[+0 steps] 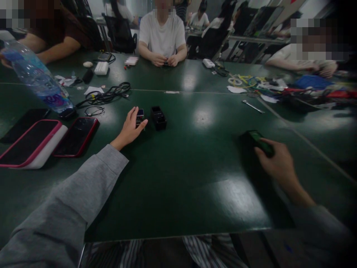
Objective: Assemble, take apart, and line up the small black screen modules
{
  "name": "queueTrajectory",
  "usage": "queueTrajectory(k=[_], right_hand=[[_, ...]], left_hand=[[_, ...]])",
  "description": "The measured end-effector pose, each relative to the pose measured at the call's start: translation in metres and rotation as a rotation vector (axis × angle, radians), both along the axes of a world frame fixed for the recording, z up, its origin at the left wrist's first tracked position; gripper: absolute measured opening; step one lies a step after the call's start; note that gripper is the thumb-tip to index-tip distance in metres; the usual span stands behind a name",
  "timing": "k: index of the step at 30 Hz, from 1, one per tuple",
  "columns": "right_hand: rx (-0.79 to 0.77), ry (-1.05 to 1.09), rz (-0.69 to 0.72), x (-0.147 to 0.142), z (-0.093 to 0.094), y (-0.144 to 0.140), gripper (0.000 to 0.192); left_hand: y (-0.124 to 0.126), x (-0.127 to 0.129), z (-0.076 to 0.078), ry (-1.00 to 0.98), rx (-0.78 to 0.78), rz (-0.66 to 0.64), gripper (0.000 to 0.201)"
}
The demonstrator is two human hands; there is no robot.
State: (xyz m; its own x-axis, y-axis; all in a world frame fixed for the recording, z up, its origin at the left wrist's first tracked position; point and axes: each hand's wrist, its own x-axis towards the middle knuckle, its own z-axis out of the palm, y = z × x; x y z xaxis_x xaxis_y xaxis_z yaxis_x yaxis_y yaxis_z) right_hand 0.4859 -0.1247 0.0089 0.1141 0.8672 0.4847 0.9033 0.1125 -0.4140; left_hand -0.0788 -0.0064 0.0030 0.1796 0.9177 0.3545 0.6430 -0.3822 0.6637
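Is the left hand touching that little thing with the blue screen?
Touching. The head view shows the left hand with its fingers closed around the small blue-screened device on the green table.

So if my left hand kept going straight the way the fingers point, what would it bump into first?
The left hand already touches a small blue-faced module. Going on up and to the right, it would most likely meet the black box just beside that, though depth is hard to judge from this view.
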Motion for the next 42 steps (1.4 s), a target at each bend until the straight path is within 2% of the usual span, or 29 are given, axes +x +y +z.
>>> queueTrajectory(k=[2, 3, 6, 8, 11, 13, 16, 18, 20, 25, 28, 35, 42], right_hand=[[0.044, -0.005, 0.275, -0.076, 0.005, 0.009, 0.048], [0.019, 0.008, 0.430, -0.114, 0.009, 0.013, 0.043], [-0.066, 0.064, 0.766, -0.214, 0.019, 0.020, 0.039], [-0.092, 0.057, 0.929, -0.259, 0.024, 0.024, 0.038], [-0.110, 0.076, 1.032, -0.294, 0.029, 0.031, 0.036], [-0.091, 0.141, 0.984, -0.300, 0.031, 0.039, 0.034], [0.020, 0.224, 0.794, -0.297, 0.028, 0.059, 0.035], [0.074, 0.197, 0.681, -0.293, 0.023, 0.077, 0.039], [0.076, 0.116, 0.631, -0.292, 0.018, 0.093, 0.044], [-0.073, -0.142, 0.743, -0.297, 0.012, 0.110, 0.056], [-0.104, -0.166, 0.755, -0.299, 0.014, 0.108, 0.053], [0.027, -0.015, 0.622, -0.298, 0.014, 0.103, 0.034], [0.040, 0.358, 0.437, -0.289, 0.007, 0.115, 0.036]], left_hand=[[0.000, 0.000, 0.000, -0.006, 0.014, 0.001, 0.081], [0.001, 0.000, -0.001, -0.008, 0.019, 0.002, 0.081], [0.002, 0.000, -0.002, -0.012, 0.025, 0.004, 0.083], [0.004, 0.000, -0.004, -0.016, 0.037, 0.000, 0.084], [0.006, 0.000, -0.007, -0.048, 0.060, -0.006, 0.083], [0.008, 0.000, -0.008, -0.085, 0.061, -0.003, 0.081], [0.010, -0.001, -0.009, -0.157, 0.073, 0.031, 0.078], [0.011, -0.002, -0.009, -0.209, 0.090, 0.076, 0.076], [0.011, -0.003, -0.008, -0.252, 0.102, 0.109, 0.073], [0.009, -0.004, -0.005, -0.328, 0.084, 0.106, 0.062], [0.006, -0.003, -0.001, -0.382, 0.025, 0.088, 0.057], [-0.003, 0.003, 0.011, -0.435, -0.098, 0.028, 0.057], [-0.006, 0.005, 0.015, -0.434, -0.103, -0.005, 0.058]])
